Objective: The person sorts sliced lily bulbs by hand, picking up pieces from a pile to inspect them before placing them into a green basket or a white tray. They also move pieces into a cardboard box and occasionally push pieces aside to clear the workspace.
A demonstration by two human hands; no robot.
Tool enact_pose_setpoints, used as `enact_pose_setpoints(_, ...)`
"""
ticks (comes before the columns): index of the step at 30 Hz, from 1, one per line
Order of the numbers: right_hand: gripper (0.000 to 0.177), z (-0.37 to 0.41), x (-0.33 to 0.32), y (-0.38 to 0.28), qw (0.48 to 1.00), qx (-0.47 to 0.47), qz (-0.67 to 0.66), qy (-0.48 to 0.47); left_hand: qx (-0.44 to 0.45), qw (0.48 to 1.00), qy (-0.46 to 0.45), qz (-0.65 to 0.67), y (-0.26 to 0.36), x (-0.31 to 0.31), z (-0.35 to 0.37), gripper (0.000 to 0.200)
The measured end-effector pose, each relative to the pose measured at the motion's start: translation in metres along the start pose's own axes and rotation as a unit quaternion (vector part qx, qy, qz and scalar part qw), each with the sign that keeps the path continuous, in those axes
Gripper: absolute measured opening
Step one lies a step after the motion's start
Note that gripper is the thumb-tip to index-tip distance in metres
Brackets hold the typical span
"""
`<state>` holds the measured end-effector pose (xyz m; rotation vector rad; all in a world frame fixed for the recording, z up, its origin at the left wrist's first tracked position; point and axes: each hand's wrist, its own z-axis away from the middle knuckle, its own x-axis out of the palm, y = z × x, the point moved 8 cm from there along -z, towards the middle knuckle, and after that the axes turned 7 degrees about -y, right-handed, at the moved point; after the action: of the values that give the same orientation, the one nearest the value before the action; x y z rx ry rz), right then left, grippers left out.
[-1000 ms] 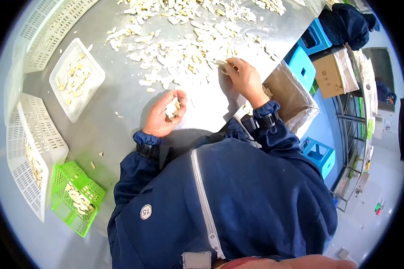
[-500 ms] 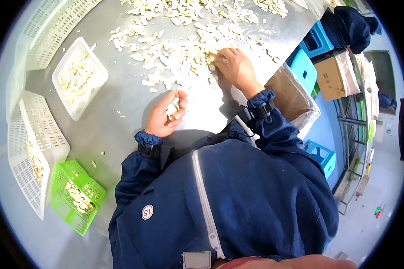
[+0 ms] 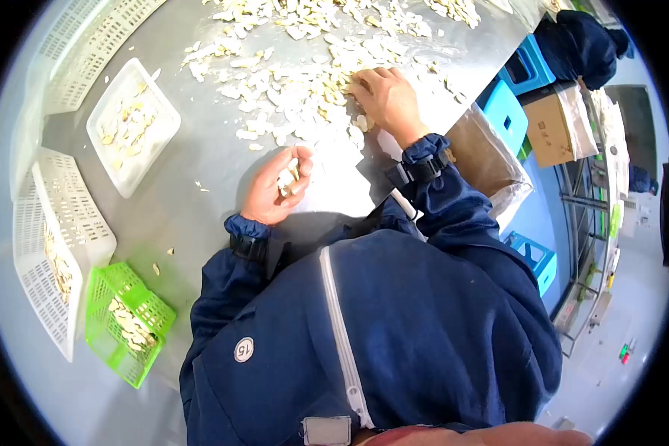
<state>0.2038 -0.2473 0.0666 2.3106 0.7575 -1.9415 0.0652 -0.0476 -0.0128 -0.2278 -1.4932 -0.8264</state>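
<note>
Pale, flat slices (image 3: 275,97) lie scattered in a wide layer over the steel table (image 3: 201,156). My left hand (image 3: 275,186), palm turned inward and fingers curled, holds several slices just below the layer's near edge. My right hand (image 3: 388,100) is at the layer's right side, back of the hand up, its bent fingertips down among the slices. Whatever is under those fingertips is hidden.
A white tray (image 3: 131,165) with slices stands at the left. Below it are a white perforated basket (image 3: 82,215) and a green basket (image 3: 150,306), both holding slices. An open lined box (image 3: 490,160) is right of the table. Another person (image 3: 576,44) is at the upper right.
My right hand has moved slightly up and away from me over the slices, uncovering a few below it. My left hand has stayed nearly in place, still holding its slices.
</note>
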Motion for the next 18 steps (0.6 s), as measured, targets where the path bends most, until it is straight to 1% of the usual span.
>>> enact_pose_setpoints(1, 0.017, -0.003, 0.002, -0.001, 1.000, 0.000, 0.010, -0.006, 0.003, 1.000, -0.003, 0.003, 0.000, -0.001, 0.000, 0.031)
enact_pose_setpoints(2, 0.019, -0.002, -0.002, 0.000, 1.000, -0.013, -0.018, 0.009, 0.005, 1.000, -0.005, 0.006, 0.000, -0.002, 0.000, 0.031)
enact_pose_setpoints(5, 0.023, 0.008, -0.003, 0.022, 0.983, 0.137, -0.113, -0.055, 0.002, 1.000, -0.009, -0.002, 0.000, -0.004, -0.001, 0.032)
enact_pose_setpoints(9, 0.024, 0.023, -0.009, 0.031, 0.970, 0.132, -0.201, -0.046, -0.012, 1.000, -0.009, 0.008, -0.003, -0.002, -0.004, 0.033)
enact_pose_setpoints(12, 0.023, 0.028, -0.019, 0.019, 0.969, 0.100, -0.227, -0.006, -0.009, 1.000, -0.011, -0.004, -0.002, -0.002, -0.004, 0.036)
enact_pose_setpoints(15, 0.024, 0.028, -0.023, -0.007, 0.988, 0.063, -0.140, -0.005, -0.006, 1.000, -0.017, -0.024, -0.002, -0.005, -0.004, 0.043)
enact_pose_setpoints(16, 0.026, 0.029, -0.021, -0.018, 0.971, 0.063, -0.231, -0.020, -0.008, 0.999, -0.015, -0.031, -0.002, -0.005, -0.004, 0.045)
enact_pose_setpoints(17, 0.028, 0.032, -0.014, -0.032, 0.950, 0.075, -0.292, -0.088, -0.011, 0.999, -0.013, -0.038, -0.003, -0.004, -0.004, 0.048)
enact_pose_setpoints(18, 0.028, 0.037, -0.002, -0.044, 0.907, 0.064, -0.385, -0.158, -0.003, 0.999, -0.005, -0.040, -0.002, -0.002, -0.005, 0.052)
